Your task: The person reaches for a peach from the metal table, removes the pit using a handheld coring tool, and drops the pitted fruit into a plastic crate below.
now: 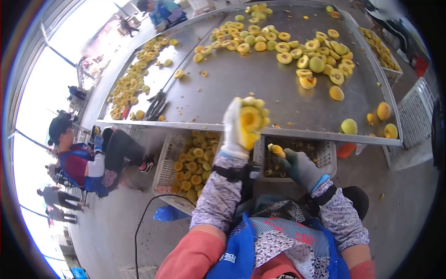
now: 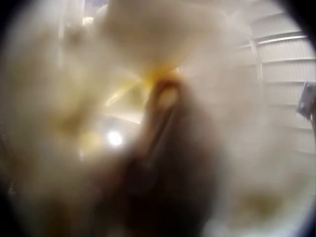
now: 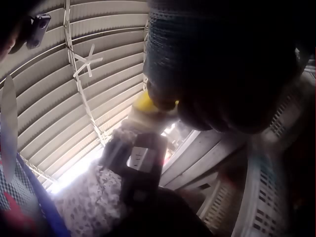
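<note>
In the head view the left hand (image 1: 238, 128), in a white glove, grips a cut yellow fruit (image 1: 251, 119) at the table's front edge, its stained fingertips curled over it. Lower and to the right, the right hand (image 1: 299, 167), in a dark grey glove, pinches a small yellow fruit piece (image 1: 277, 149) above a crate (image 1: 329, 158). The left wrist view is mostly blur. In the right wrist view the dark right hand (image 3: 212, 74) fills the top, with something yellow (image 3: 144, 102) beside its fingers.
Halved fruit (image 1: 325, 51) lies in piles over the metal table (image 1: 186, 100), with dark gloves or tools (image 1: 157, 106) at its left. A crate of fruit halves (image 1: 162, 169) stands below. A seated person (image 1: 86, 162) is at the left; another crate (image 1: 415, 122) stands at the right.
</note>
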Motion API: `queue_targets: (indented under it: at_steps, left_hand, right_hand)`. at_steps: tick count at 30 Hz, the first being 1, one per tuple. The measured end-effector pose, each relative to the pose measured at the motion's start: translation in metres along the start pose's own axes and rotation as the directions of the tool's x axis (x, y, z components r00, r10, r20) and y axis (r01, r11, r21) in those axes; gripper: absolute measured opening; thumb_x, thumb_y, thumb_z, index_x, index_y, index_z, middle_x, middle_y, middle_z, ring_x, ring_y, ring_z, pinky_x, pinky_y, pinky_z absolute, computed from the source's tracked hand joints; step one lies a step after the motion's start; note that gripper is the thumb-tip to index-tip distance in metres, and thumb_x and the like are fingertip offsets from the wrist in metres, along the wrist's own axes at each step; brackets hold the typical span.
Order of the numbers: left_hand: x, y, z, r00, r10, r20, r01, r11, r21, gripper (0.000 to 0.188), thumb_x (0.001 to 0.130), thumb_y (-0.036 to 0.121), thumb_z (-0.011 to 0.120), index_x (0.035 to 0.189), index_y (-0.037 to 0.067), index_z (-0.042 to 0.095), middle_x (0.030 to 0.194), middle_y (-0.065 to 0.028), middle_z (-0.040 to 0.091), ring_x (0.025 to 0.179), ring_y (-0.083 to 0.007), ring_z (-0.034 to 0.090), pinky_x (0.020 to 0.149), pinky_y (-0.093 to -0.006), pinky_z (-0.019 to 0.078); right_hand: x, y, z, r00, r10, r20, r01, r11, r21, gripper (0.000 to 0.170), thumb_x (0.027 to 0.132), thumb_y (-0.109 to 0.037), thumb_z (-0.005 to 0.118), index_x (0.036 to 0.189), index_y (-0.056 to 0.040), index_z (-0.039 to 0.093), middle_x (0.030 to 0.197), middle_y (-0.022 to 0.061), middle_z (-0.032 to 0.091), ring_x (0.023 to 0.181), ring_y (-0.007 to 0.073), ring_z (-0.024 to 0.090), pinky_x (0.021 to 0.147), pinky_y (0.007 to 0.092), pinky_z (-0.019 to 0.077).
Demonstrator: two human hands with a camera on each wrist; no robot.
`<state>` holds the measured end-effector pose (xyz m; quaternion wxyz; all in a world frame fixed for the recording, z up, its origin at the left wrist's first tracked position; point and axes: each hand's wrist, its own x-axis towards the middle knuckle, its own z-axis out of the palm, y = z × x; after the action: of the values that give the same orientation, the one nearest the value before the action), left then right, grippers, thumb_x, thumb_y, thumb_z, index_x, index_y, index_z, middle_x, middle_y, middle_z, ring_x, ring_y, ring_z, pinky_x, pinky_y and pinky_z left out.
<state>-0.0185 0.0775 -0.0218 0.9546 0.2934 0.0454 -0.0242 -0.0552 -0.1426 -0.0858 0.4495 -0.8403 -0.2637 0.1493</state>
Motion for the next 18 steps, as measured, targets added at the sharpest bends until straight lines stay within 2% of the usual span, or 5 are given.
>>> queue_targets:
  at_steps: [3, 5, 7, 15, 18]
  left_hand:
    - [-0.048, 0.063, -0.015, 0.889, 0.453, -0.076, -0.296, 0.692, 0.659, 0.036, 0.099, 0.041, 0.056, 0.104, 0.007, 0.065, 0.098, -0.0120, 0.070, 0.087, -0.0267, 0.069, 0.073, -0.0375, 0.0590]
    - [-0.066, 0.127, -0.069, 0.814, 0.483, -0.322, 0.127, 0.393, 0.910, 0.030, 0.094, 0.030, 0.061, 0.103, 0.003, 0.068, 0.091, -0.0109, 0.071, 0.079, -0.0223, 0.068, 0.067, -0.0327, 0.0545]
    - [-0.078, 0.120, -0.042, 0.716, 0.677, -0.172, 0.443, -0.250, 0.861, 0.038, 0.091, 0.029, 0.065, 0.112, -0.002, 0.066, 0.101, -0.0104, 0.071, 0.086, -0.0212, 0.066, 0.074, -0.0329, 0.0530]
    - [0.022, 0.004, 0.062, 0.925, 0.242, 0.294, -0.267, -0.139, 0.954, 0.043, 0.088, 0.024, 0.071, 0.125, 0.005, 0.063, 0.123, -0.0144, 0.066, 0.114, -0.0257, 0.062, 0.100, -0.0360, 0.0465]
    - [0.065, -0.056, 0.101, 0.821, -0.103, 0.562, -0.568, -0.254, 0.783, 0.046, 0.090, 0.028, 0.066, 0.133, 0.013, 0.059, 0.136, -0.0153, 0.059, 0.127, -0.0284, 0.055, 0.108, -0.0366, 0.0414]
  right_hand:
    - [-0.004, 0.006, -0.014, 0.912, 0.402, 0.075, -0.335, 0.840, -0.427, 0.033, 0.095, -0.037, 0.059, 0.101, -0.0053, 0.064, 0.084, 0.0227, 0.069, 0.081, 0.0410, 0.068, 0.070, 0.0508, 0.0524]
    - [-0.014, 0.003, -0.020, 0.938, 0.339, -0.077, -0.343, 0.862, -0.374, 0.036, 0.093, -0.039, 0.060, 0.099, -0.0044, 0.065, 0.085, 0.0231, 0.069, 0.081, 0.0410, 0.068, 0.071, 0.0499, 0.0529]
    - [-0.015, -0.001, -0.023, 0.951, 0.241, -0.192, -0.295, 0.891, -0.344, 0.039, 0.092, -0.042, 0.062, 0.097, -0.0035, 0.066, 0.087, 0.0235, 0.069, 0.082, 0.0410, 0.067, 0.072, 0.0491, 0.0534]
    - [-0.027, -0.012, -0.055, 0.912, 0.323, -0.252, -0.397, 0.849, -0.349, 0.026, 0.095, -0.029, 0.055, 0.103, -0.0057, 0.064, 0.095, 0.0181, 0.072, 0.089, 0.0361, 0.071, 0.076, 0.0472, 0.0551]
    - [-0.033, -0.015, -0.065, 0.897, 0.401, -0.186, -0.441, 0.840, -0.316, 0.025, 0.096, -0.024, 0.050, 0.106, -0.0055, 0.064, 0.098, 0.0178, 0.072, 0.091, 0.0347, 0.071, 0.077, 0.0456, 0.0555]
